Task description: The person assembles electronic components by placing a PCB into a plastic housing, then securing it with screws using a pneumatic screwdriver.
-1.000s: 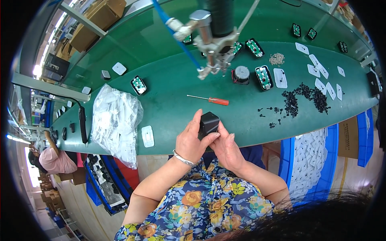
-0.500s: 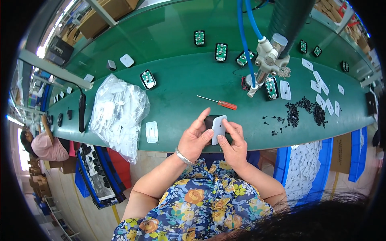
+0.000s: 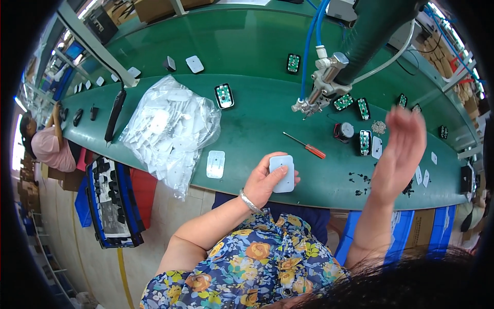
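Note:
My left hand [image 3: 261, 184] holds a small rounded rectangular casing with its pale grey cover plate [image 3: 283, 177] facing up, the thumb pressing on the plate. Away to the right, my right hand [image 3: 400, 154] is raised over the bench with its fingers stretched out, slightly blurred and holding nothing I can see. Small black screws [image 3: 358, 178] lie beside it, and the hand and forearm hide most of the pile. A red-handled screwdriver [image 3: 315, 151] rests on the green bench beyond my left hand. Left of that hand lies a loose pale plate [image 3: 215, 166].
A clear plastic bag [image 3: 167, 121] of white parts sits at the left. Above the bench hangs a metal pneumatic tool [image 3: 329, 77] with blue hoses. Open black housings with green circuit boards [image 3: 224, 96] are scattered about. Blue bins [image 3: 355, 232] stand below the right edge.
My right hand has let go of the casing and swung right toward the screws. My left hand keeps the casing, its plate now turned to face up. The view has shifted.

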{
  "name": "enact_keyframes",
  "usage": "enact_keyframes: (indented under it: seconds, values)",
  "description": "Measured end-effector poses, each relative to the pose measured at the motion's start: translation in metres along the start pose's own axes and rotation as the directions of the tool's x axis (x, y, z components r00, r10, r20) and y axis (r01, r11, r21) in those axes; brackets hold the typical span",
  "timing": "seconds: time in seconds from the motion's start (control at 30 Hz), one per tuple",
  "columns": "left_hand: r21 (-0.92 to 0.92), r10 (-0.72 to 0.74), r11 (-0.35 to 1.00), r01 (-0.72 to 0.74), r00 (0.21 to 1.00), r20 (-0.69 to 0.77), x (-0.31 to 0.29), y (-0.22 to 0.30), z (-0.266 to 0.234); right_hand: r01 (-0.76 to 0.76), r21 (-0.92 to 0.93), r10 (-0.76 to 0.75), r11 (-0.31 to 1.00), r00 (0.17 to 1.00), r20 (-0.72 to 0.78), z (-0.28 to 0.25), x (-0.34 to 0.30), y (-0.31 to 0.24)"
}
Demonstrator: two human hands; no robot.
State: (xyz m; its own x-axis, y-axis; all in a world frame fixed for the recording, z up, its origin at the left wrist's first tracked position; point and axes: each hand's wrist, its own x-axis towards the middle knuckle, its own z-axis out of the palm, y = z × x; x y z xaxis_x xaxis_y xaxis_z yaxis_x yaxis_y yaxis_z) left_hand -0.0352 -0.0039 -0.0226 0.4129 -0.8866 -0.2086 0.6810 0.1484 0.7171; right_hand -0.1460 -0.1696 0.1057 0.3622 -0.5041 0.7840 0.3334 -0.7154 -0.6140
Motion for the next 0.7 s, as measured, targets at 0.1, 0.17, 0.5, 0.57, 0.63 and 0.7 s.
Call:
enact_keyframes:
  seconds: [0.1,0.17,0.5,0.57,0.63,0.7]
  values:
    - [0.107,0.076,0.992,-0.07,0.996,-0.055,-0.001,-0.003,0.0,-0.03,0.135,0.002,0.99,0.979,0.202,0.026,0.074,0.011]
    - [0.173,-0.007,0.985,0.017,0.998,-0.062,-0.006,0.012,-0.003,-0.163,0.316,0.039,0.935,0.931,0.362,0.043,0.108,0.016]
    - [0.151,-0.202,0.964,0.219,0.972,-0.121,-0.009,0.016,-0.02,-0.476,0.722,-0.056,0.503,0.815,0.577,0.067,0.099,0.007]
    - [0.141,-0.222,0.963,0.232,0.972,-0.081,-0.007,0.015,-0.019,-0.48,0.711,-0.021,0.514,0.821,0.57,0.06,0.087,-0.011]
    - [0.137,-0.241,0.96,0.245,0.97,-0.041,-0.005,0.014,-0.015,-0.419,0.74,-0.054,0.527,0.852,0.521,0.055,0.078,-0.015]
    - [0.206,-0.249,0.946,0.249,0.968,-0.027,-0.003,0.014,-0.008,-0.431,0.741,-0.084,0.515,0.835,0.544,0.053,0.078,-0.018]
